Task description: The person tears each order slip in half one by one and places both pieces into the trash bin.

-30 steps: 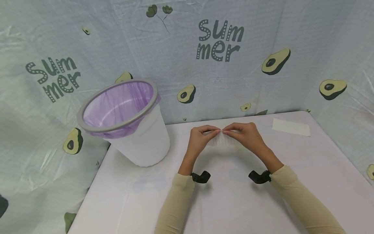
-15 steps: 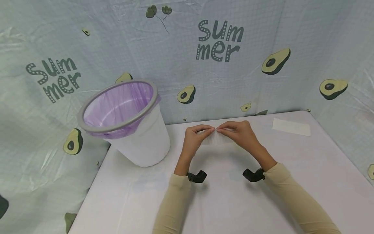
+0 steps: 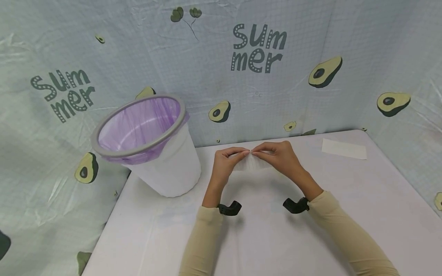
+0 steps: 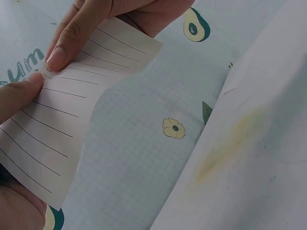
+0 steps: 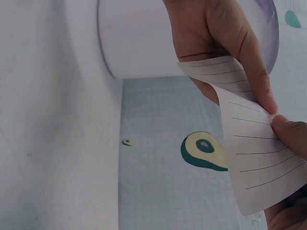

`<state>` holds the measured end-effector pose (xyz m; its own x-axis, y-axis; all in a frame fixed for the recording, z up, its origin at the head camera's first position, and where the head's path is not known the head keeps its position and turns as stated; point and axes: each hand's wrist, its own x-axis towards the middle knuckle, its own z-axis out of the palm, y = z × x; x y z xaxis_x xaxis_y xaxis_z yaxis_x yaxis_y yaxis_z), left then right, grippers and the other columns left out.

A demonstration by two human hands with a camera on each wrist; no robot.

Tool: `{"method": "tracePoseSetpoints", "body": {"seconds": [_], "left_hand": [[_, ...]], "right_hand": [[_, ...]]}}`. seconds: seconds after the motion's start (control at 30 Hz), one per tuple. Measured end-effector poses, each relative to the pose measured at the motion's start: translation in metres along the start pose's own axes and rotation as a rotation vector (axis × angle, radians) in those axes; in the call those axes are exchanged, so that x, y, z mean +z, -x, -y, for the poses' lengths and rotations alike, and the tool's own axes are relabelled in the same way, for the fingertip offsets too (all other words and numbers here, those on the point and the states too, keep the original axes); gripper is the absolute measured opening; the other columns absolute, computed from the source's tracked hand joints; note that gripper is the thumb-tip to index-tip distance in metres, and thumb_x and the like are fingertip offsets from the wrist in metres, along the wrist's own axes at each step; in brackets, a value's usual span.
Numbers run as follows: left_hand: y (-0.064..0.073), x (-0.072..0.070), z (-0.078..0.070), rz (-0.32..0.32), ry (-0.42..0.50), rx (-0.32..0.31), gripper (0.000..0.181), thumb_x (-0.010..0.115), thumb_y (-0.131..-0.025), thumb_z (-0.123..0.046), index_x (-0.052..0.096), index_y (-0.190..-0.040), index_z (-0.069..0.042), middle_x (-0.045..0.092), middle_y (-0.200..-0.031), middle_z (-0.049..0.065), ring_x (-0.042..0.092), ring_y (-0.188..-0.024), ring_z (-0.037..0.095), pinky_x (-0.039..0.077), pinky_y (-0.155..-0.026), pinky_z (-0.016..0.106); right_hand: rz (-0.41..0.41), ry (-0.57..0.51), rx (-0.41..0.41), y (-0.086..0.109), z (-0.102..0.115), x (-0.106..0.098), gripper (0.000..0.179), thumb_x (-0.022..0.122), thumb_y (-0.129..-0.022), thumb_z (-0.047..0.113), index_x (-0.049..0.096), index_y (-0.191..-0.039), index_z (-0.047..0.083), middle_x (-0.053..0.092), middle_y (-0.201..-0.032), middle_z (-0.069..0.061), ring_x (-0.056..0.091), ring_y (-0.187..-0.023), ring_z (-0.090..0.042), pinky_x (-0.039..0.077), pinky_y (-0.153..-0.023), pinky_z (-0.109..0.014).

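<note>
Pinching ruled paper [image 4: 62, 110], both hands [image 3: 222, 163] [image 3: 279, 157] are near the purple-lined bin [image 3: 172, 165].

I get an even, fairly bright head view, its soft shadows spread over the worktop [image 3: 262, 237] to the right of the bin [image 3: 172, 168]. Left of the bin, I see pale glare streaks on the printed cloth [image 3: 41, 153]. The bin itself looks stretched and tilted outward. Right of it, the ruled paper [image 3: 252, 163] nearly washes out; my wrist views are dimmer and greyer, yet show its lines crisply.
</note>
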<state>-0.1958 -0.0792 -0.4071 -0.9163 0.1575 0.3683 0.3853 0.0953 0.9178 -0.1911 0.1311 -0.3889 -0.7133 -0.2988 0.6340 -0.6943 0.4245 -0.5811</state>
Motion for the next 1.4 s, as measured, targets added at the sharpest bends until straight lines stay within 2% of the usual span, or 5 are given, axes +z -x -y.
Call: {"method": "tracePoseSetpoints", "body": {"seconds": [0.23,0.63,0.83,1.0,1.4], "left_hand": [[0.000,-0.002,-0.001,-0.014,0.009,-0.008,0.022,0.079,-0.091,-0.025,0.081,-0.103,-0.007,0.078,-0.102,0.003,0.069,-0.105,0.018,0.056,-0.089,0.033],[0.004,-0.009,-0.005,-0.034,0.037,0.031,0.020,0.079,-0.091,-0.019,0.081,-0.101,-0.003,0.078,-0.100,0.007,0.071,-0.101,0.020,0.057,-0.088,0.033],[0.004,-0.012,-0.007,-0.041,0.010,0.061,0.017,0.078,-0.091,-0.016,0.080,-0.101,-0.002,0.077,-0.101,0.007,0.071,-0.102,0.020,0.057,-0.087,0.031],[0.005,-0.014,-0.008,-0.055,-0.012,0.058,0.017,0.078,-0.092,-0.016,0.081,-0.101,-0.002,0.077,-0.100,0.008,0.070,-0.102,0.020,0.057,-0.088,0.032],[0.008,-0.014,-0.013,-0.020,-0.022,0.062,0.019,0.079,-0.091,-0.021,0.081,-0.101,-0.005,0.077,-0.101,0.006,0.072,-0.101,0.021,0.058,-0.088,0.034]], "right_hand": [[-0.016,0.007,-0.013,-0.002,0.000,0.002,0.010,0.082,-0.087,0.016,0.083,-0.097,0.014,0.078,-0.089,0.005,0.072,-0.081,-0.008,0.052,-0.069,-0.019],[-0.009,-0.038,0.040,-0.005,0.005,0.010,0.010,0.081,-0.089,0.021,0.082,-0.097,0.015,0.078,-0.090,0.005,0.073,-0.085,-0.012,0.056,-0.073,-0.028],[-0.007,-0.042,0.044,-0.006,0.005,0.014,0.011,0.080,-0.090,0.021,0.082,-0.099,0.015,0.078,-0.092,0.004,0.073,-0.088,-0.013,0.057,-0.075,-0.029],[-0.009,-0.045,0.028,-0.007,0.004,0.015,0.011,0.079,-0.091,0.021,0.082,-0.100,0.014,0.078,-0.093,0.003,0.073,-0.089,-0.013,0.058,-0.077,-0.034],[0.037,-0.051,0.064,-0.005,0.007,0.011,0.013,0.077,-0.092,0.022,0.080,-0.101,0.014,0.078,-0.094,0.002,0.073,-0.092,-0.016,0.059,-0.080,-0.040]]}}
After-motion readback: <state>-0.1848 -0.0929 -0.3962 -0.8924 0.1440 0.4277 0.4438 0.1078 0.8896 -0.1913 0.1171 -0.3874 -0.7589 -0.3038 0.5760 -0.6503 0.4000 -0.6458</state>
